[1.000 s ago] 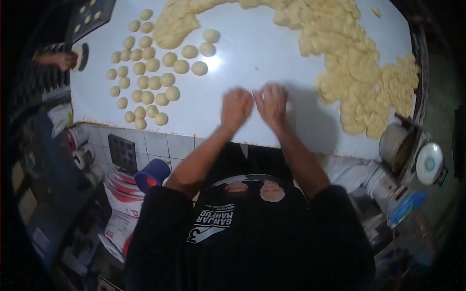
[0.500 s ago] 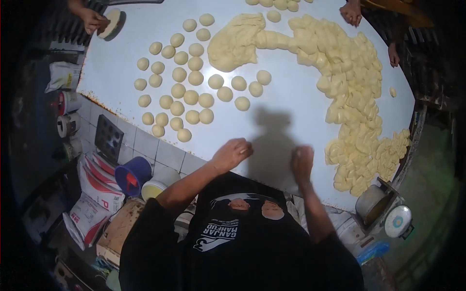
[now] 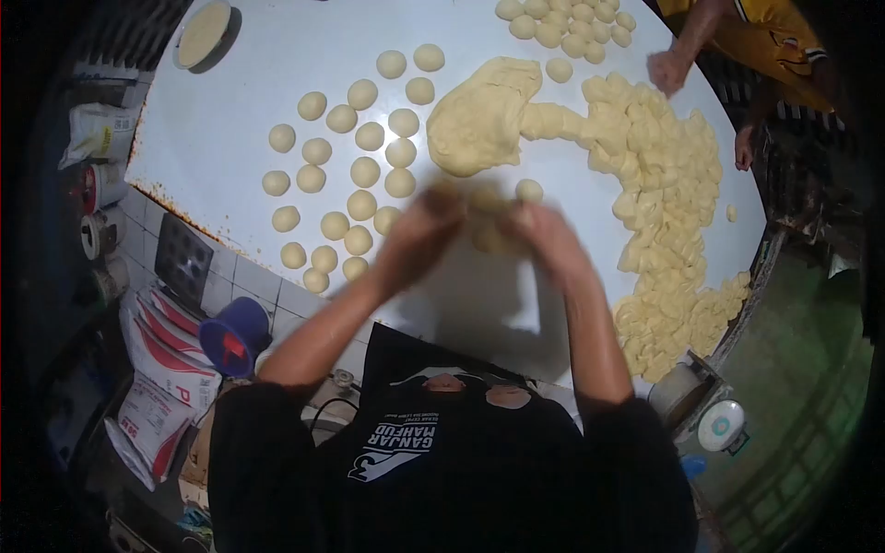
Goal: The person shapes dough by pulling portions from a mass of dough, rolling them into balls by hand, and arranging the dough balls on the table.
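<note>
My left hand [image 3: 426, 229], smeared by motion, is over the table beside a few dough balls. Blurred too, my right hand [image 3: 546, 238] is on the other side of those balls, one dough ball [image 3: 487, 195] among them showing between the hands. Another dough ball [image 3: 529, 191] lies just beyond my right hand. Whether either hand grips a ball is hidden by the blur. Many round dough balls [image 3: 365, 172] are spread to the left. Ahead sits a large smooth lump of dough [image 3: 479, 120], joined by a strip to a long heap of dough pieces [image 3: 659, 203] on the right.
The white table [image 3: 212, 138] has a rusty left edge. A shallow bowl [image 3: 204, 35] stands at its far left. Another person's hand [image 3: 668, 72] is at the far right edge. A purple bucket [image 3: 235, 336] and printed sacks [image 3: 166, 396] are below left; a pot [image 3: 678, 392] is below right.
Both my hands have moved forward from the near table edge to the dough balls. The view has shifted, showing more balls at the far side. The other person's hand at the bowl is gone from view.
</note>
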### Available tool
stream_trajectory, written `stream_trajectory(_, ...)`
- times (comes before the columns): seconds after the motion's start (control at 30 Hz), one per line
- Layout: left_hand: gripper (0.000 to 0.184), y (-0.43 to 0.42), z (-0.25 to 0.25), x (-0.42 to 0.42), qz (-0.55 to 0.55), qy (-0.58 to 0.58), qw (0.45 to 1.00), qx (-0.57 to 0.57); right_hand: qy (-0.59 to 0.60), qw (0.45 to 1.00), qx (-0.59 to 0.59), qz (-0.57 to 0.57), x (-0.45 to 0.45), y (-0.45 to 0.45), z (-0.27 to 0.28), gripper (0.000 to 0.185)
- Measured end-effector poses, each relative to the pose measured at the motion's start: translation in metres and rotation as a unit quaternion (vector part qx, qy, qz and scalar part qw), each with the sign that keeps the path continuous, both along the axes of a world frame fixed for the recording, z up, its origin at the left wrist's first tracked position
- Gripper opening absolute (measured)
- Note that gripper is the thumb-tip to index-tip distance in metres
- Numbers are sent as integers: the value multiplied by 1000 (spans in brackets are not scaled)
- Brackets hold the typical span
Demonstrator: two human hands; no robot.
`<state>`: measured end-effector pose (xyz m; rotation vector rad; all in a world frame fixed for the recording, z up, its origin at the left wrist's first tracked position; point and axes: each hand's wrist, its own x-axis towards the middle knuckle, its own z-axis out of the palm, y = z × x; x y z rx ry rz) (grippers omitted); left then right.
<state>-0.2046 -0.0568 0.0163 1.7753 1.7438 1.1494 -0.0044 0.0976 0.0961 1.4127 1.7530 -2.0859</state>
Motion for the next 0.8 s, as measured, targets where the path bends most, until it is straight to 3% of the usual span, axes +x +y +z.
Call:
stream_trajectory(0.03,31,31,27,-14,80,-86,992,-41,-79,996,16,-34,27,-40,0,27)
stream_trajectory(0.07,34,57,13,-35,54,-139,989,10,-112,986,102,-64,56,-80,-11,28)
stream_trajectory(0.1,36,94,12,-45,80,12,997,6,-149,966,186,-98,88,-119,-26,28)
stream_trajectory(0.17,25,136,2,-50,61,72,994,-51,-134,931,339,-31,161,-173,-59,43)
stream_trajectory(0.2,20,146,-5,-45,51,107,990,-75,-140,929,340,-47,184,-164,-66,43)
stream_trajectory(0.23,20,152,-10,-34,45,144,983,-102,-221,920,288,148,207,-143,-77,38)
stream_trajectory(0.27,20,147,-2,-15,35,150,983,-101,-284,870,220,338,219,-123,-93,35)
stream_trajectory(0.33,30,94,31,42,40,157,985,-66,-305,796,484,198,226,-112,-128,35)
stream_trajectory(0.37,34,62,33,72,26,116,977,-177,-190,766,613,-29,209,-100,-140,39)
stream_trajectory(0.4,38,21,31,109,6,-4,975,-222,-192,779,582,-129,193,-107,-147,31)
stream_trajectory(0.43,36,-30,5,144,-24,38,968,-248,-200,777,578,-149,202,-132,-152,31)
stream_trajectory(0.47,28,-67,-16,167,-143,58,939,-307,-128,777,610,-88,215,-158,-162,30)
stream_trajectory(0.5,25,-111,-52,170,-328,192,916,-130,-57,767,639,-17,233,-171,-165,30)
stream_trajectory(0.53,29,-114,-71,153,-308,123,924,-190,-28,800,600,-2,266,-171,-153,31)
stream_trajectory(0.57,33,-118,-89,137,-280,52,927,-244,-35,795,605,-5,281,-151,-158,31)
stream_trajectory(0.63,31,-56,-45,173,-109,236,965,-29,-150,760,629,73,298,-112,-179,34)
stream_trajectory(0.7,36,-29,-50,231,12,157,986,-59,-51,773,621,-114,243,-70,-127,33)
stream_trajectory(0.73,33,-42,-53,254,17,152,980,-127,-110,765,621,-131,227,-81,-127,31)
stream_trajectory(0.77,28,-67,-62,259,-62,93,991,-79,-101,761,626,-136,236,-98,-130,31)
stream_trajectory(0.8,26,-89,-57,251,-106,79,990,-52,-38,771,633,-58,257,-121,-138,31)
